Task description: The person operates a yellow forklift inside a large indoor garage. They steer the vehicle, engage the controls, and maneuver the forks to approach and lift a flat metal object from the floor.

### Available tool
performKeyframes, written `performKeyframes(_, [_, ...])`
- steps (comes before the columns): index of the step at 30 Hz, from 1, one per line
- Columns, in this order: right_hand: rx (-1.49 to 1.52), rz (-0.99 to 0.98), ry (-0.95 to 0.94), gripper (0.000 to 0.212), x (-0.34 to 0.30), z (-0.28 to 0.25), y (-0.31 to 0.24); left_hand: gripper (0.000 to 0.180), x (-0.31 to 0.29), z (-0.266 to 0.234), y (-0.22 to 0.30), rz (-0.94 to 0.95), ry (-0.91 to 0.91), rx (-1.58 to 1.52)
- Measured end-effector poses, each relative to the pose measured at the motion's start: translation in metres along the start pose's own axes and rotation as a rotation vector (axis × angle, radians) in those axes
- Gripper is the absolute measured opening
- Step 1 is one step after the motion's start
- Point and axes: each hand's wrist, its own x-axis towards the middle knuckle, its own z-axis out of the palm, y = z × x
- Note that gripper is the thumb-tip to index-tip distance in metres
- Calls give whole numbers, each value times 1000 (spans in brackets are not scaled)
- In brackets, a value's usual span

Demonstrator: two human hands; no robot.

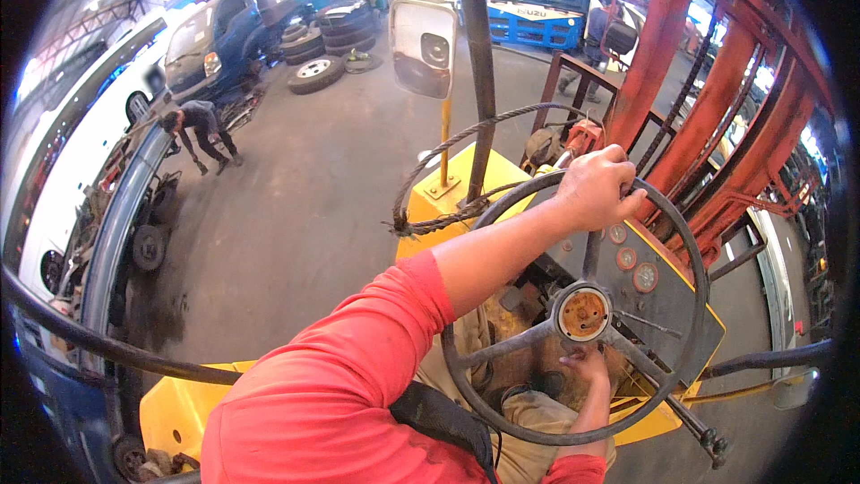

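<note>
My left arm, in a red sleeve, stretches across to the top of a black steering wheel [701,260]. There my left hand [598,186] is closed around the rim. My right hand [588,364] sits low, seen through the wheel, just below its round hub [582,312] with a rusty centre. Its fingers look bent, but the spokes and rim partly cover that hand and what it touches cannot be made out. Beyond the wheel lies a dark dashboard [676,291] with several round gauges [645,278]. Control levers [712,444] with dark knobs stick out at the lower right.
A red forklift mast [717,81] rises ahead on the right. A frayed wire rope [421,181] loops beside a mirror [424,49] and black post [477,63]. Another person [204,130] bends near vehicles at left; a second walks [596,31] ahead. Tyres [316,74] and blue trucks [528,4] stand farther off.
</note>
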Motion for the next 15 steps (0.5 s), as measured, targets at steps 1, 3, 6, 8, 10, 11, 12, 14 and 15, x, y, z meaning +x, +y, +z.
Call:
performKeyframes(1, [24,14,-1,70,-1,-1,-4,35,0,-1,0,-4,-3,0])
performKeyframes(3, [56,83,-77,75,-4,-7,-19,35,-2,-2,0,-20,-13,-3])
performKeyframes(6, [155,117,-119,78,-16,-13,-36,36,-2,0,0,0,5,5])
performKeyframes(8, [167,75,-101,78,-15,-12,-33,36,-3,1,-3,-26,-16,2])
performKeyframes(10, [113,4,-52,78,-11,-6,-22,35,-1,3,-2,-28,-23,-9])
performKeyframes(11, [65,13,-50,77,-8,-5,-15,35,-2,4,-2,-26,-14,-8])
performKeyframes(12, [18,20,-51,75,-5,-3,-13,35,-2,3,-2,-24,-6,-3])
performKeyframes(14, [0,18,-48,71,0,1,-9,36,-4,3,-3,-31,12,1])
performKeyframes(15, [28,12,-46,69,0,3,-4,36,-4,2,-3,-35,16,-6])
